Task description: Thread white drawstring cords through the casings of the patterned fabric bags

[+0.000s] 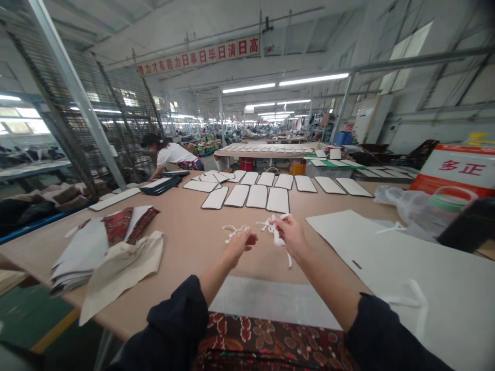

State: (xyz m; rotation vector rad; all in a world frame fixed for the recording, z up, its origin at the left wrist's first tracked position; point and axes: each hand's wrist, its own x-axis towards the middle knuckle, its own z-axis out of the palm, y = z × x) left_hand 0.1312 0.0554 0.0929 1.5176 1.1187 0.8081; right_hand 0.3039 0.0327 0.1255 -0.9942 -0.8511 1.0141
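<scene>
The brown counter (pixel 185 247) is wide and flat, so things can likely lie spread out on it without sliding. A big pale sheet (pixel 382 257) lies flat on the right, maybe so it won't bend. On the left is a cloth pile (pixel 83 247), with pieces on top of each other, perhaps to save room. Past the hands, white pads (pixel 257 196) with dark edges sit in rows, which seems to make each one easy to see. The right hand (pixel 293 234) pinches thin white strips (pixel 277 238) in front of the person, maybe because they are floppy. The left hand (pixel 238 247) is near it with bent fingers; more strips show beside it, but I cannot tell if it grips them.
</scene>
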